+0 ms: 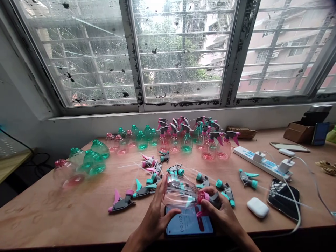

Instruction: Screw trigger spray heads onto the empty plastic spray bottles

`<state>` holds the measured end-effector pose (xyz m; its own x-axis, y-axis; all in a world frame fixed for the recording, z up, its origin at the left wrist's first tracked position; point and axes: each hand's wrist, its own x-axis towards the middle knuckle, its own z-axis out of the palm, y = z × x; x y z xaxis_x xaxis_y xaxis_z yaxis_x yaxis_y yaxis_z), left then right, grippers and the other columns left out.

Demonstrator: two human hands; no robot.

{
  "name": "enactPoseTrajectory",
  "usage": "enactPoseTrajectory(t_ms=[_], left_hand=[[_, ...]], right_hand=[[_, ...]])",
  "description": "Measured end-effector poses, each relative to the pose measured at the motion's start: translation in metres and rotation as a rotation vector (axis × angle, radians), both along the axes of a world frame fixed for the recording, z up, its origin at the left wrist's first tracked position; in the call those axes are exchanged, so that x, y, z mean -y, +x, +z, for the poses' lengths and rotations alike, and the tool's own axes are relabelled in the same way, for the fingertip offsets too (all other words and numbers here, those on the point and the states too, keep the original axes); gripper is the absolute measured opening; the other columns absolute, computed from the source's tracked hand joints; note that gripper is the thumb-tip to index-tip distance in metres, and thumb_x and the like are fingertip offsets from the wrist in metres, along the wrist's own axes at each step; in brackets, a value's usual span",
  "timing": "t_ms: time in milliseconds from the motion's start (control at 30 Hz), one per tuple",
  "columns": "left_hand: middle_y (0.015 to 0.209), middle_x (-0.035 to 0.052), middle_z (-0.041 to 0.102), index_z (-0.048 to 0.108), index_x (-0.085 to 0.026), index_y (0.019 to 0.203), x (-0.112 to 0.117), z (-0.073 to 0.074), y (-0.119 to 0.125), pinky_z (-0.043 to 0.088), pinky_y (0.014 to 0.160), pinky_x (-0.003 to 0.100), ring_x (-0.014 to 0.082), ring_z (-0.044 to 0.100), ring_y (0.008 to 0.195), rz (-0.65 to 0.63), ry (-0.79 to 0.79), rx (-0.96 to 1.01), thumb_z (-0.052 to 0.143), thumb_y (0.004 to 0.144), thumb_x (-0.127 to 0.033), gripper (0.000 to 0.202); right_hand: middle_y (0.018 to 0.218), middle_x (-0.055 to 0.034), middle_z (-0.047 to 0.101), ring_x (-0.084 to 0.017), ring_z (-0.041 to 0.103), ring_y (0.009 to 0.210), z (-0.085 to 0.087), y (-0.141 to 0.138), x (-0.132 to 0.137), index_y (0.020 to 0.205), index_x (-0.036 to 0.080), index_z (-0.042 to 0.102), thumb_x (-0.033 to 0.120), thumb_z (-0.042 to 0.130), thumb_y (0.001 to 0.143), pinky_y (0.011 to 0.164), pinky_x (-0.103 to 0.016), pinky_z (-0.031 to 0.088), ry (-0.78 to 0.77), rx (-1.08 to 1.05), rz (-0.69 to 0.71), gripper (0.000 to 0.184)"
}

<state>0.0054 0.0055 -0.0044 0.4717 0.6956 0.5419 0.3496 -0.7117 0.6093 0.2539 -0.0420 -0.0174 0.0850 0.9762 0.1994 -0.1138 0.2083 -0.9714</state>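
Observation:
My left hand (157, 213) is wrapped round the body of a clear pink-tinted spray bottle (181, 194) lying on its side above a phone (189, 224). At the bottle's neck, my right hand (223, 215) grips the grey and pink trigger spray head (211, 201). Several loose trigger heads (147, 189) with dip tubes lie scattered just beyond my hands, in pink and teal.
Several headless pink and green bottles (89, 162) lie at left. Finished spray bottles (189, 138) stand in rows by the window sill. A white power strip (262, 162), a dark phone (283, 197), a white earbud case (257, 207) and a cardboard box (299, 132) sit at right.

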Motion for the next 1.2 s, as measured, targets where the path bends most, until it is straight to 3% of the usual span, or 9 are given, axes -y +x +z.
enactPoseTrajectory(t_ms=[167,300,400,533,667,833,967,1100,1200], left_hand=[[0.164,0.0092,0.024,0.01,-0.035,0.157,0.0005,-0.0008,0.0015,0.026,0.121,0.051,0.0306,0.026,0.15,-0.015,-0.051,0.06,0.055,0.099,-0.036,0.074],[0.165,0.0144,0.019,0.003,-0.031,0.158,0.0007,0.0005,-0.0003,0.021,0.121,0.056,0.036,0.02,0.151,-0.051,-0.087,0.061,0.072,0.084,-0.051,0.103],[0.165,0.0159,0.016,0.006,-0.03,0.158,0.0003,0.0035,-0.0021,0.017,0.121,0.058,0.038,0.016,0.151,-0.063,-0.102,0.037,0.071,0.082,-0.055,0.104],[0.167,0.0132,0.011,0.003,-0.032,0.158,0.0001,0.0028,-0.0014,0.016,0.121,0.058,0.0363,0.011,0.153,-0.075,-0.113,0.022,0.071,0.086,-0.046,0.1],[0.168,0.0107,0.006,-0.003,-0.034,0.158,0.0009,-0.002,0.0003,0.015,0.122,0.057,0.0325,0.009,0.153,-0.059,-0.12,0.006,0.059,0.096,-0.035,0.087],[0.167,0.0149,0.007,-0.004,-0.031,0.158,0.0011,0.0008,-0.0008,0.018,0.121,0.059,0.0378,0.01,0.152,-0.044,-0.099,-0.032,0.071,0.087,-0.044,0.104],[0.167,0.0143,0.011,0.003,-0.032,0.158,-0.0008,0.0006,-0.0014,0.017,0.12,0.061,0.0379,0.01,0.152,-0.038,-0.081,-0.037,0.069,0.087,-0.047,0.098],[0.167,0.0117,0.013,0.0,-0.034,0.158,-0.0015,-0.0041,-0.0005,0.019,0.121,0.058,0.0336,0.014,0.152,-0.039,-0.1,-0.001,0.058,0.097,-0.037,0.084],[0.166,0.0129,0.015,-0.003,-0.034,0.158,-0.0002,-0.004,-0.0006,0.02,0.121,0.057,0.034,0.016,0.152,-0.042,-0.1,0.01,0.062,0.095,-0.036,0.09]], right_hand=[[0.072,0.0025,0.062,-0.015,0.061,0.061,0.0009,0.0002,0.0004,0.095,0.021,0.066,0.044,0.077,0.081,0.056,-0.024,0.053,0.002,-0.003,0.018,0.029],[0.074,0.0018,0.063,-0.016,0.063,0.062,0.0003,-0.0001,0.0009,0.096,0.02,0.065,0.044,0.078,0.08,0.057,-0.026,0.055,-0.016,-0.006,0.02,0.031],[0.075,0.0016,0.062,-0.016,0.062,0.063,0.0001,0.0,0.0006,0.096,0.02,0.066,0.043,0.079,0.08,0.058,-0.027,0.054,-0.028,0.014,0.037,0.032],[0.074,0.0017,0.063,-0.016,0.061,0.062,0.0016,-0.0001,-0.0004,0.096,0.02,0.066,0.044,0.078,0.08,0.056,-0.026,0.053,-0.026,0.003,0.009,0.032],[0.073,0.001,0.064,-0.017,0.062,0.062,0.0016,-0.0002,-0.0003,0.096,0.019,0.065,0.044,0.079,0.079,0.057,-0.027,0.054,-0.034,-0.023,0.013,0.033],[0.075,0.0006,0.064,-0.018,0.062,0.064,-0.0006,-0.0002,0.0003,0.095,0.019,0.066,0.044,0.079,0.079,0.059,-0.027,0.054,-0.021,0.006,0.02,0.032],[0.074,0.0011,0.062,-0.017,0.061,0.064,-0.0014,-0.0005,-0.0007,0.095,0.019,0.067,0.044,0.078,0.079,0.058,-0.027,0.053,-0.011,0.02,0.014,0.032],[0.073,0.0009,0.062,-0.018,0.061,0.063,-0.0017,-0.0006,-0.0014,0.094,0.019,0.066,0.047,0.079,0.078,0.057,-0.029,0.054,-0.027,-0.007,0.009,0.035],[0.075,0.0003,0.063,-0.019,0.062,0.066,-0.0014,-0.0007,-0.0013,0.094,0.019,0.066,0.047,0.079,0.078,0.059,-0.029,0.055,-0.026,-0.009,0.032,0.034]])
